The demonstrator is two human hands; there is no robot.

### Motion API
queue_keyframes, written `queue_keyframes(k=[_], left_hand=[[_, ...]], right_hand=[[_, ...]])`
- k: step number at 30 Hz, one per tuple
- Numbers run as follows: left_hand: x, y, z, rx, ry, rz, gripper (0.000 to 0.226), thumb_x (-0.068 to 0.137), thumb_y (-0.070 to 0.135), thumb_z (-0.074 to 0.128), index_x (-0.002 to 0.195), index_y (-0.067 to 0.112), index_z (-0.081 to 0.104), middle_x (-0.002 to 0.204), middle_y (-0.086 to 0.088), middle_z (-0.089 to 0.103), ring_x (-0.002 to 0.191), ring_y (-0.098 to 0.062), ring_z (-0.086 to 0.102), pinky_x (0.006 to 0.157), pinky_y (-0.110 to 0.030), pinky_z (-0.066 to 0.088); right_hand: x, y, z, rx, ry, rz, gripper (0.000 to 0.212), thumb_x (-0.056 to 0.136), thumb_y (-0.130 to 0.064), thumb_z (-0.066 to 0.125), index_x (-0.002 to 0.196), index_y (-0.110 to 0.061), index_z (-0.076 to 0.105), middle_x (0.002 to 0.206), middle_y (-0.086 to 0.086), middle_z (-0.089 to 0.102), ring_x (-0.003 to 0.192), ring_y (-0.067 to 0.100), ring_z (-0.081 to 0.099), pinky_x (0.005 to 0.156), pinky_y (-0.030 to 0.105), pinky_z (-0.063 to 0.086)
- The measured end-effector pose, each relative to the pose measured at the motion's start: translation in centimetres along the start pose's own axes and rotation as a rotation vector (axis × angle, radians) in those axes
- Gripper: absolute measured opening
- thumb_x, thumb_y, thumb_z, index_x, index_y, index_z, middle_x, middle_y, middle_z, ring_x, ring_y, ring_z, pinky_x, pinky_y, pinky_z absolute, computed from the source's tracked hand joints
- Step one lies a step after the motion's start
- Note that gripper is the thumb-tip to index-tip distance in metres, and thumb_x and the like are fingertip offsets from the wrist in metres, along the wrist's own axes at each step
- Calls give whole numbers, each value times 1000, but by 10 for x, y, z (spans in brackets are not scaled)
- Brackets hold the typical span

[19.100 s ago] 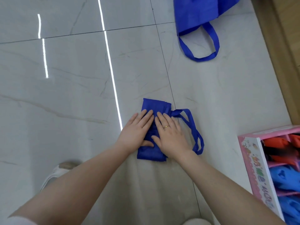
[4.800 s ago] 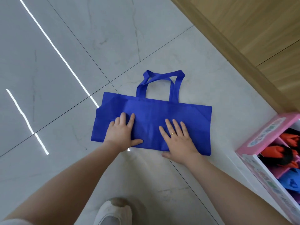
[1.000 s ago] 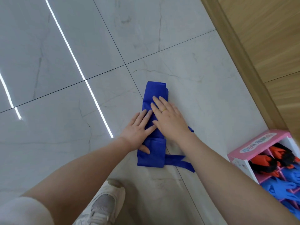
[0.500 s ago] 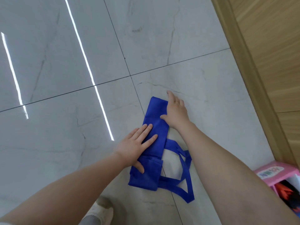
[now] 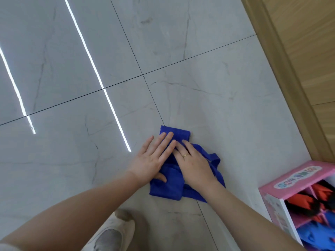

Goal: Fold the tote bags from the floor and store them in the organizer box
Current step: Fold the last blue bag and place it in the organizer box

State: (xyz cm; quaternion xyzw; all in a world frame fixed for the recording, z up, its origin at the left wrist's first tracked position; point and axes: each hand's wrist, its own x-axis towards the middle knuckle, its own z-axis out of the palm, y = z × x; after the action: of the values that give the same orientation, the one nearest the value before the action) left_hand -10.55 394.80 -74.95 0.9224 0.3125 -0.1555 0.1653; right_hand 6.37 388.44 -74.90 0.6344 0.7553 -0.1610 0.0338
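A blue tote bag (image 5: 167, 187) lies folded into a short thick packet on the grey marble floor, its handles bunched out to the right. My left hand (image 5: 152, 160) presses flat on its left side, fingers spread. My right hand (image 5: 194, 164), with a ring on one finger, presses flat on the packet's right side. Both palms hide the middle of the bag. The pink organizer box (image 5: 297, 180) stands at the lower right, holding folded red, black and blue bags in its compartments.
A wooden wall with a baseboard (image 5: 282, 78) runs down the right side, just behind the box. My white shoe (image 5: 112, 236) sits on the floor near the bottom, left of the bag.
The far end of the long folded strip has been brought over towards me, making the packet shorter. My right hand moved from the far end back onto the packet beside my left hand.
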Motion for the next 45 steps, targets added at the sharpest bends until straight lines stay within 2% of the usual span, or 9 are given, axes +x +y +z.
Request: queue_keyframes(k=[5, 10, 14, 18, 27, 30, 34, 37, 45], left_hand=[[9, -1, -4, -61, -86, 19, 128, 26, 72, 78, 131, 4, 52, 141, -14, 44, 125, -29, 50, 103, -42, 31], [12, -4, -6, -134, -97, 54, 101, 80, 59, 57, 150, 17, -3, 154, -1, -19, 145, -21, -8, 109, -28, -13], [14, -4, -8, -209, -87, 37, 95, 81, 53, 60, 151, 17, 6, 158, -4, -9, 146, -22, -4, 116, -30, -3], [15, -5, -10, -308, 1, 41, 85, 70, 44, 77, 139, 15, 38, 157, -7, 8, 144, -26, 10, 115, -33, 14], [24, -20, -33, -781, -187, -63, 33, 91, 41, 54, 114, 19, 62, 149, 2, 31, 135, -15, 28, 112, -28, 22], [32, -27, -53, -1216, -314, -210, 61, 86, 60, 48, 130, 17, 49, 115, 4, 62, 114, -12, 52, 109, -31, 32], [53, -43, -65, -951, -350, -180, 71, 74, 61, 63, 127, 15, 54, 149, 9, 25, 121, -12, 46, 105, -31, 36], [68, -39, -70, -743, -263, -110, 65, 83, 33, 68, 138, 18, 38, 140, 0, 39, 111, -16, 49, 93, -26, 40], [96, 3, -64, -4, -261, 3, 74, 72, 48, 72, 128, 12, 40, 125, -8, 44, 115, -27, 39, 93, -34, 34]], right_hand=[[-31, -22, -8, 119, -3, 108, 44, 88, -35, 39, 119, -15, 63, 135, 4, 54, 126, 19, 49, 103, 34, 42], [-82, -35, 7, -60, 22, -50, 63, 80, -45, 59, 132, -15, 42, 144, 6, 36, 131, 23, 35, 114, 43, 18], [-86, -43, 14, -141, -242, 44, 97, 55, -47, 83, 135, -11, 42, 144, 8, 45, 134, 25, 38, 113, 46, 17], [-68, -49, 11, -59, -169, 142, 63, 52, -17, 84, 111, -16, 65, 131, 17, 57, 111, 29, 61, 78, 35, 54], [-31, -20, -40, 248, -188, 161, 44, 73, -36, 39, 111, -20, 54, 105, -3, 63, 105, 19, 51, 105, 28, 18], [-18, -3, -43, 286, -28, 263, 45, 71, -48, 34, 88, -16, 61, 88, -4, 62, 90, 20, 53, 93, 30, 27], [9, 12, -36, 401, -11, 453, 45, 86, -44, 45, 97, -6, 65, 119, 0, 53, 110, 20, 46, 94, 28, 33], [22, 14, -24, 479, -68, 587, 37, 94, -38, 47, 108, -6, 60, 122, 5, 52, 113, 23, 47, 91, 38, 43], [26, 27, -23, 617, -76, 712, 64, 79, -49, 67, 131, -16, 46, 126, 4, 52, 117, 23, 46, 96, 38, 43]])
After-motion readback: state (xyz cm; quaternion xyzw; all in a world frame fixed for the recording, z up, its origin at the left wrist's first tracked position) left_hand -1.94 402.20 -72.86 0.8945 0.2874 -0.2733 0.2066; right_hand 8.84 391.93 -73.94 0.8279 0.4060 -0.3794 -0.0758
